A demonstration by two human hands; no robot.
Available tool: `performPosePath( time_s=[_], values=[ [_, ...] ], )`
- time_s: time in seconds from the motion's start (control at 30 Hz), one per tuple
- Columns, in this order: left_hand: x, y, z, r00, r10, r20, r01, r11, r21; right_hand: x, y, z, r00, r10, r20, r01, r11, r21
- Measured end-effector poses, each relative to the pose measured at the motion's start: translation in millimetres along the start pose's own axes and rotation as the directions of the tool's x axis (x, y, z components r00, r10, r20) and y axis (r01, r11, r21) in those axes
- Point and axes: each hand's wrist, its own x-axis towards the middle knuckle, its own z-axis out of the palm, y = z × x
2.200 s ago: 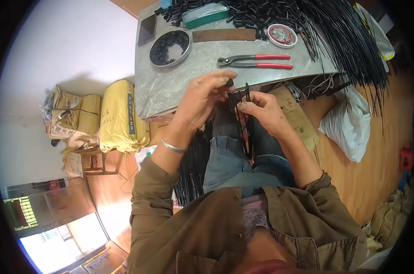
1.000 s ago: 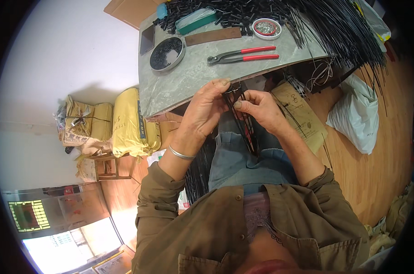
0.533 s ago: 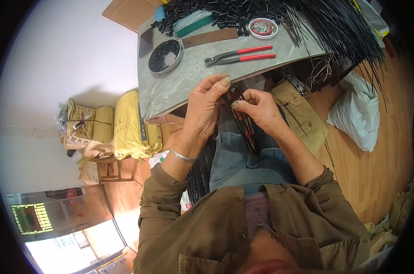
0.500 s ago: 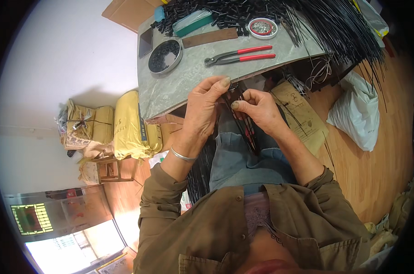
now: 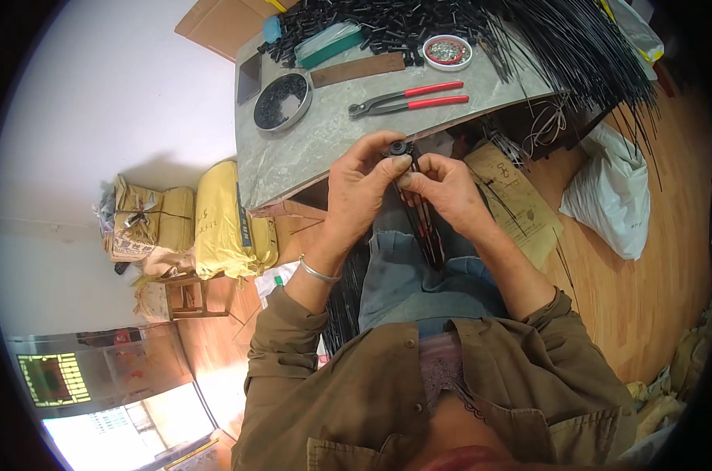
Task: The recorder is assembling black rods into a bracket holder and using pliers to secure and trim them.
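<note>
Left hand [image 5: 364, 188] and right hand [image 5: 442, 187] pinching a small black cap [image 5: 397, 147] on dark rods [image 5: 425, 228], red-handled pincers [image 5: 407, 96] beyond

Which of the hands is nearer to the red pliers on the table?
Right. The right hand is just below the pliers, near their handles. The left hand is lower left of them, a bit farther.

Two hands [image 5: 403, 188] — one pincers [image 5: 407, 94] — two round tins [image 5: 282, 101]
</note>
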Motion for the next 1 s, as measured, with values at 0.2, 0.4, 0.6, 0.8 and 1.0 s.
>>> performPosePath(
  time_s=[0.2, 0.4, 0.6, 0.8, 1.0],
  values=[
    [0, 8, -6, 0.992, -0.015, 0.124, 0.015, 1.0, 0.003, 0, -20, -21, 0.99, -0.031, 0.14, 0.034, 0.999, -0.024],
    [-3, 5, -1, 0.998, -0.006, 0.067, 0.009, 0.999, -0.052, -14, -28, -1, 0.977, -0.206, -0.053, 0.181, 0.937, -0.298],
    [-6, 7, 5, 1.0, 0.002, 0.012, -0.001, 0.994, -0.111, -13, -35, 0, 0.963, -0.264, -0.05, 0.215, 0.869, -0.445],
    [-9, 4, 9, 1.0, -0.005, 0.014, 0.007, 0.989, -0.147, -19, -33, 7, 0.902, -0.423, -0.085, 0.316, 0.783, -0.536],
    [-15, -2, 7, 1.0, -0.025, 0.02, 0.028, 0.986, -0.167, -22, -44, 4, 0.96, -0.28, -0.008, 0.248, 0.862, -0.442]
  ],
)
